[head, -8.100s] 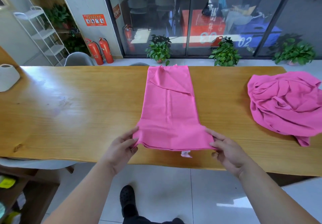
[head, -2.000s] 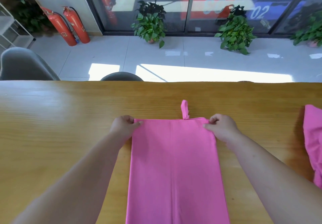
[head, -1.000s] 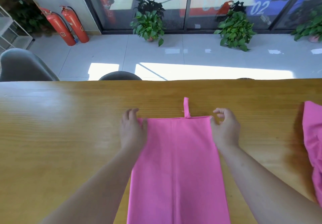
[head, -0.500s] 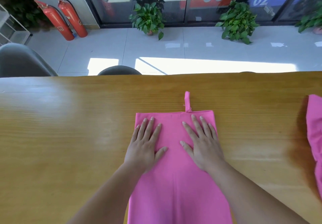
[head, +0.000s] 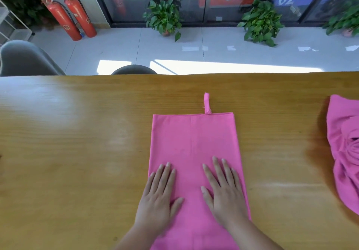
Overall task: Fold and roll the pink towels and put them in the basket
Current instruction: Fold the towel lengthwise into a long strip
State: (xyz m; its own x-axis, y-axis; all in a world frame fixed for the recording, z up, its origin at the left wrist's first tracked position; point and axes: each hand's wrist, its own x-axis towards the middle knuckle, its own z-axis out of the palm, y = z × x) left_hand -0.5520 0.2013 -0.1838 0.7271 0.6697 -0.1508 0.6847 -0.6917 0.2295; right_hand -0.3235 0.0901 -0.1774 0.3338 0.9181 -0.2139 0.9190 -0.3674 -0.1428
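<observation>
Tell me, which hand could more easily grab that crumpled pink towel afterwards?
Probably the right hand: it lies flat on the folded towel on the side nearer the crumpled towel; the left hand is farther.

Glass-fronted office lobby: fire extinguishers [head: 72,16], potted plants [head: 164,13].

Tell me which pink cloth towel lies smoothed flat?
The folded pink towel under the left hand and right hand; the crumpled pink towel lies heaped at right.
</observation>
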